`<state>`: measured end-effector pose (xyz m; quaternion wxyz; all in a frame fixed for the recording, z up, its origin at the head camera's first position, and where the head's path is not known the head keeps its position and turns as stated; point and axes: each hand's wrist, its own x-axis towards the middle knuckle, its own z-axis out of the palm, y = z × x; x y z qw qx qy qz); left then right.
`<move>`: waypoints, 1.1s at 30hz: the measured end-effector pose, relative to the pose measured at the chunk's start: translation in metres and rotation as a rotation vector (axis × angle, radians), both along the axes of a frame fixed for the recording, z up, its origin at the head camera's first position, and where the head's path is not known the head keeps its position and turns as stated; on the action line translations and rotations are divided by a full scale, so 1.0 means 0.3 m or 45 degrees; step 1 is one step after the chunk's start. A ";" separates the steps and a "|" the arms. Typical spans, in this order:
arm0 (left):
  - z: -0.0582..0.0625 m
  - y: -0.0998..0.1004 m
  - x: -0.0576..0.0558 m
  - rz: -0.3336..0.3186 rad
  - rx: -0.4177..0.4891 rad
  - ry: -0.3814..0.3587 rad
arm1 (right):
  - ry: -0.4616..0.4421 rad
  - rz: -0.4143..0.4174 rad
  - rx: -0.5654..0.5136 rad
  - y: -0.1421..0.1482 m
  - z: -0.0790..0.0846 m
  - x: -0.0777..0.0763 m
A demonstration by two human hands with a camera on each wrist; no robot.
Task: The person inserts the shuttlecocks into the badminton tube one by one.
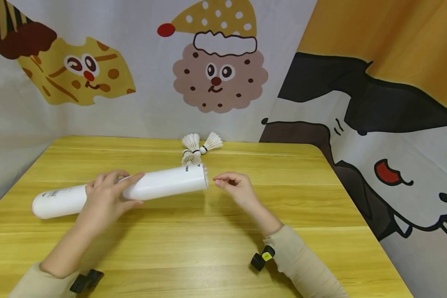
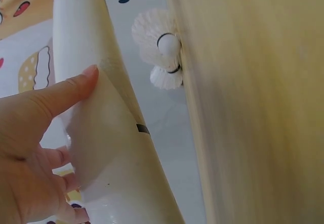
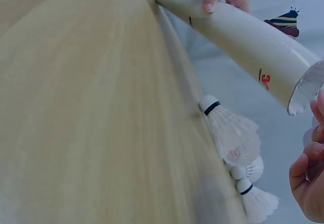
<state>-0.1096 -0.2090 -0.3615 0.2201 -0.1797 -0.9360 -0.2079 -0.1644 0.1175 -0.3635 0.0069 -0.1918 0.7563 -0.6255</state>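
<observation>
My left hand (image 1: 103, 200) grips a long white shuttlecock tube (image 1: 167, 182) around its middle, thumb on the near side. The tube lies slantwise above the table, its right end a little higher. White feather tips (image 1: 206, 176) show at that end in the head view. Just off this end is my right hand (image 1: 240, 191), thumb and index finger bent close together; nothing shows between them. The right wrist view shows the tube's end as an open rim (image 3: 306, 90), with the right hand beside it, partly cut off. Behind the tube, several white shuttlecocks (image 1: 191, 142) lie in a cluster.
The wooden table (image 1: 223, 256) runs back to a printed curtain (image 1: 141, 111) with cartoon figures. The shuttlecocks sit near the table's far edge. Black wrist mounts (image 1: 262, 258) are on both sleeves.
</observation>
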 end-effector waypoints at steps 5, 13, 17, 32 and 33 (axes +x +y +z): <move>0.000 -0.028 -0.003 0.022 0.018 -0.010 | 0.020 -0.015 0.019 0.002 -0.024 -0.010; 0.000 -0.072 -0.002 0.045 0.029 -0.019 | 0.039 -0.080 0.042 -0.012 -0.074 -0.033; 0.001 -0.089 -0.001 0.051 0.037 -0.021 | 0.046 -0.112 0.066 -0.025 -0.112 -0.059; -0.009 -0.144 -0.012 0.073 0.043 -0.060 | 0.068 -0.183 0.109 -0.049 -0.265 -0.186; -0.010 -0.146 -0.013 0.072 0.041 -0.064 | 0.063 -0.172 0.109 -0.051 -0.268 -0.191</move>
